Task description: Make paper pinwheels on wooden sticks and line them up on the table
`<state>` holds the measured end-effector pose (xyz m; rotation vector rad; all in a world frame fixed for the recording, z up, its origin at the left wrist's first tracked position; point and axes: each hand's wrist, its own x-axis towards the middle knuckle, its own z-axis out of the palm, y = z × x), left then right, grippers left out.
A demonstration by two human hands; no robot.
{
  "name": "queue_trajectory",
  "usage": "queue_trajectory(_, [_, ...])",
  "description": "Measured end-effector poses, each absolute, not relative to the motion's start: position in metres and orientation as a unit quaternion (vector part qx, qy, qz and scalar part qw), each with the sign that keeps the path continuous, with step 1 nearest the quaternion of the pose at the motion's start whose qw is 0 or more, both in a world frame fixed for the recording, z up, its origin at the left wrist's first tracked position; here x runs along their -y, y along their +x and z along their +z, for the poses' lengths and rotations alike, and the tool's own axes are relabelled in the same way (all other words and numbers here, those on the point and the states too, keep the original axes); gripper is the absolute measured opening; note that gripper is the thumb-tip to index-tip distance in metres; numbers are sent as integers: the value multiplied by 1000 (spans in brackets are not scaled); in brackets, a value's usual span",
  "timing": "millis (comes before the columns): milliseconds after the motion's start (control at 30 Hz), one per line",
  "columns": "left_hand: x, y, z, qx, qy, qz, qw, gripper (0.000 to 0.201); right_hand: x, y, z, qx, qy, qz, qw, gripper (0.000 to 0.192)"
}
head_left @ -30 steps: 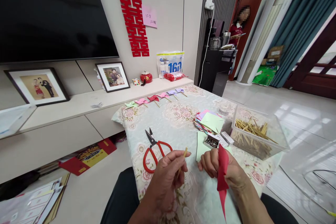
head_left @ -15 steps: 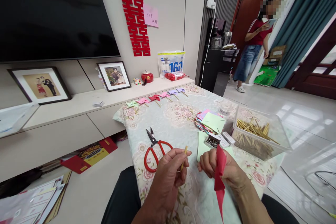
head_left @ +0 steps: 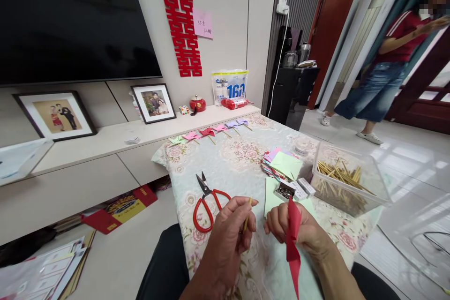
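Between the thumb and fingers of my left hand (head_left: 232, 232) is a thin wooden stick (head_left: 247, 219), held upright. My right hand (head_left: 298, 227) pinches a folded red paper pinwheel (head_left: 293, 239), seen edge-on with one point hanging down. The two hands are apart, over the front of the cloth-covered table (head_left: 197, 159). Red-handled scissors (head_left: 207, 201) lie beside my left hand, blades pointing away. Just beyond my right hand are an open box of metal pins (head_left: 285, 190) and a stack of coloured paper squares (head_left: 285, 164).
A clear plastic bin (head_left: 351, 187) of wooden sticks stands at the table's right. Finished paper pinwheels (head_left: 206, 132) lie in a row along the far edge. Behind is a cabinet (head_left: 116, 137) with framed photos. A person (head_left: 393, 56) is on the floor at right.
My hands have barely shifted; the stick is tilted slightly differently and the red pinwheel has turned a little. The person in the background has walked to the right.
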<state>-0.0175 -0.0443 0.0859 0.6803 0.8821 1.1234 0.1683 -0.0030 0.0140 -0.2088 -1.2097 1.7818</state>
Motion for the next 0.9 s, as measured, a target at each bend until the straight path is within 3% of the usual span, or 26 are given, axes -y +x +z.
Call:
queue_trajectory(167, [41,-17,87,-390,281,530,699,17,4,168,14,500,-87,726,464,25])
queue_trajectory(467, [42,-18,85,-381,323,520,693,25,6,167,24,507,-119,711,473,27])
queue_trajectory(600, [44,-16,86,-411,303,513,690,34,10,169,39,578,-166,651,463,22])
queue_trajectory(900, [46,-10,86,-423,291,504,695,31,29,165,79,706,-242,462,479,18])
